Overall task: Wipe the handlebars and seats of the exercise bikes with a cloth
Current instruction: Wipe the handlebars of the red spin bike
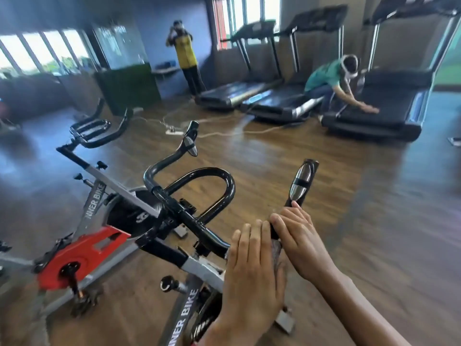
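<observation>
The near exercise bike's black handlebar (199,176) fills the middle of the view, with a chrome sensor on its right grip (300,182). Both my hands are on the lower part of that right grip. My right hand (301,242) curls its fingers round the bar and over a grey patterned cloth (278,254), of which only a strip shows between the hands. My left hand (252,268) lies beside it with fairly straight fingers, resting over the bar and the cloth's edge. A second bike's handlebar (99,132) stands behind to the left. No seat is in view.
The near bike's grey frame (199,267) and red crank cover (77,255) sit low left. Treadmills (374,106) line the far wall; one person crouches over one (326,78), another stands at the back (185,53). White cables and a power strip (173,131) lie on the wooden floor.
</observation>
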A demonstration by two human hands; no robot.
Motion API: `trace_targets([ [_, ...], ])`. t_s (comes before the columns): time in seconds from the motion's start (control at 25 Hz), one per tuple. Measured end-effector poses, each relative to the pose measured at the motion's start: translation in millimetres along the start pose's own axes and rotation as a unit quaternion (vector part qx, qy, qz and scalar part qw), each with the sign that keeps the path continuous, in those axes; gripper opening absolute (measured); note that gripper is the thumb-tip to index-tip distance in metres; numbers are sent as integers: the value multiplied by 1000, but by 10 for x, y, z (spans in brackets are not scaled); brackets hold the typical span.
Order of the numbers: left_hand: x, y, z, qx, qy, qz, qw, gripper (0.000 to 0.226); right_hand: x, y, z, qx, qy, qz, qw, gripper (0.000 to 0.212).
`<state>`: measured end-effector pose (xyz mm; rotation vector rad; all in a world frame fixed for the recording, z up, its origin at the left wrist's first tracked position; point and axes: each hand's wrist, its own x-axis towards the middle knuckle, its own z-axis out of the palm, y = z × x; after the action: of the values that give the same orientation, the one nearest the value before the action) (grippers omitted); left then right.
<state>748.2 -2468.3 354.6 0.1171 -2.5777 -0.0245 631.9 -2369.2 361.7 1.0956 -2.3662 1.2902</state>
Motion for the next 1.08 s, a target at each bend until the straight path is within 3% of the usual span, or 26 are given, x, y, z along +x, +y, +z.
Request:
trace_targets([
  [0.2,183,-125,-469,-114,-190,9,975,69,-20,-404,-281,36,-164,177,970,36],
  [0.32,341,-172,-737,-144,-270,-16,952,78,-162,-698,-349,82,-122,272,951,38],
  [0.44,383,-231,-868,-158,-255,-48,953,58,-291,-997,-456,85,-47,339,936,42],
  [0.56,358,-313,-930,-248,-225,-128,934,34,-401,-1247,-549,81,-8,327,942,39],
  [0.72,330,-478,-1216,-467,-190,-273,819,26,-308,-1523,-514,80,-15,235,969,40],
  [0.84,448,-738,-1199,-596,-195,-412,661,24,-16,-1532,-315,58,-141,142,978,52],
  [0.92,510,-918,-1112,-671,-132,-489,541,23,177,-1428,-143,33,-240,84,966,64],
  [1.0,560,-1040,-1060,-681,-89,-529,498,25,382,-1318,23,-2,-308,30,951,83],
  [1.08,642,-1111,-1035,-665,-86,-550,498,27,549,-1220,205,-57,-331,-22,942,100],
])
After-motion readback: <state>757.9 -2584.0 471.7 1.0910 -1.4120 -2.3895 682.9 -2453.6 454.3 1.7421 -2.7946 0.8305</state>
